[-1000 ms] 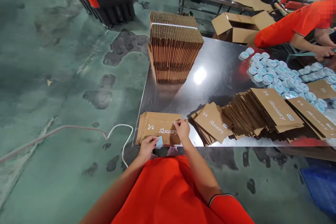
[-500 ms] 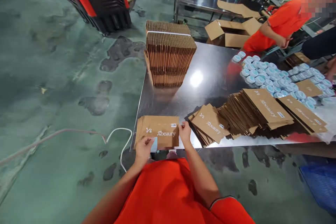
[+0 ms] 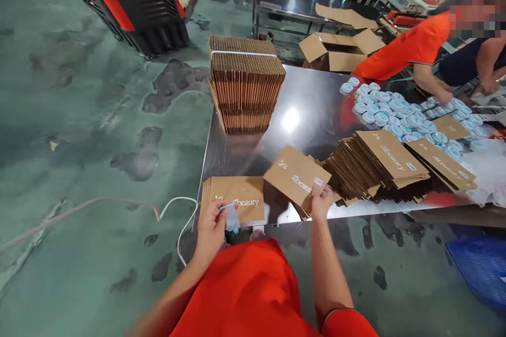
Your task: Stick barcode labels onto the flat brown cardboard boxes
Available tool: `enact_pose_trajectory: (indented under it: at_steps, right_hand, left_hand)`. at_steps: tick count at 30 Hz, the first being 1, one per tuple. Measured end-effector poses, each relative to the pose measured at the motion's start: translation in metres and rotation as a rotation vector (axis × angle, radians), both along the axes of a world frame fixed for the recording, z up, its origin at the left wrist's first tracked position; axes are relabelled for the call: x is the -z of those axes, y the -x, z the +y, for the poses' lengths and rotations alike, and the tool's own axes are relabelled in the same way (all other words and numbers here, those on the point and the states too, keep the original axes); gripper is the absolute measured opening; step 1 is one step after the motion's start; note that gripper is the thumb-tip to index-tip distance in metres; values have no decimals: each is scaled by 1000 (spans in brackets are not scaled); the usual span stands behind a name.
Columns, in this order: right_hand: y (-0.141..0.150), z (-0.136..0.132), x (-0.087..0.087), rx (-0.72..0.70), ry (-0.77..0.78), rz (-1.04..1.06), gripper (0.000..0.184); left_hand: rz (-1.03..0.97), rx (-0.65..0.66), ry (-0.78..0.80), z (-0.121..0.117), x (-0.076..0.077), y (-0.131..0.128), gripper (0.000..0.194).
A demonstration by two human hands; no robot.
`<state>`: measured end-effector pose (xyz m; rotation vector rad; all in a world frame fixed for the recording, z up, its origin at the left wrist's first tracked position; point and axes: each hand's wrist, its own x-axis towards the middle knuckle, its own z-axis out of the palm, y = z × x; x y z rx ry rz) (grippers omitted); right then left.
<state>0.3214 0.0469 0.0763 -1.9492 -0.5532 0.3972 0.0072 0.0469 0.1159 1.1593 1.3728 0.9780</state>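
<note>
Labelled carton (image 3: pixel 293 174) now farther right, pinched in right hand (image 3: pixel 321 203), pale slip (image 3: pixel 233 218) in left hand (image 3: pixel 211 224), strapped stack (image 3: pixel 247 81) and discs (image 3: pixel 381 118) beyond.

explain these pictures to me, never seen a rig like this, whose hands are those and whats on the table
There is no machine here: the bare hands belong to the person wearing the camera on their head. Every picture comes from it, looking forward and down. The left hand holds a small pale sheet by a stack of printed cardboard. The right hand grips a printed carton at one end. The metal table also bears a strapped bundle and many round light-blue items; a co-worker's hand is near those.
</note>
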Motion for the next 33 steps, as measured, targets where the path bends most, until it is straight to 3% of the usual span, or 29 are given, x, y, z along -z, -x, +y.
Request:
enact_pose_trajectory:
  at_steps: [2, 4, 7, 11, 14, 18, 22, 27, 30, 33]
  right_hand:
    - [-38, -5, -10, 119, 89, -44, 38]
    - [-47, -8, -15, 167, 141, -74, 42]
    - [-4, -10, -16, 15, 143, -4, 34]
    - [95, -13, -29, -551, -10, 267, 26]
    - [143, -17, -47, -774, -78, 359, 23]
    - [158, -18, -62, -899, -64, 392, 16]
    - [158, -17, -63, -894, -73, 368, 16]
    - [152, -7, -43, -788, -76, 183, 18]
    - [136, 15, -9, -597, 66, 82, 16]
    - [123, 40, 28, -554, 244, -17, 13]
  left_hand:
    - [-30, 46, -14, 0, -12, -7, 16]
    - [-57, 106, -62, 0, -20, -13, 13]
    - [-101, 170, -73, 0, -28, -17, 15]
    - [-136, 203, 51, -2, -33, -18, 18]
    - [-173, 172, 117, -2, -33, -20, 22]
    - [-213, 124, 179, -3, -30, -22, 34]
    - [-134, 141, 193, -3, -20, -19, 25]
    - [-9, 124, 234, -4, 9, -16, 24]
    - [-28, 75, 299, -3, 30, -12, 26]
    - [-45, 17, 339, 1, 49, -8, 34]
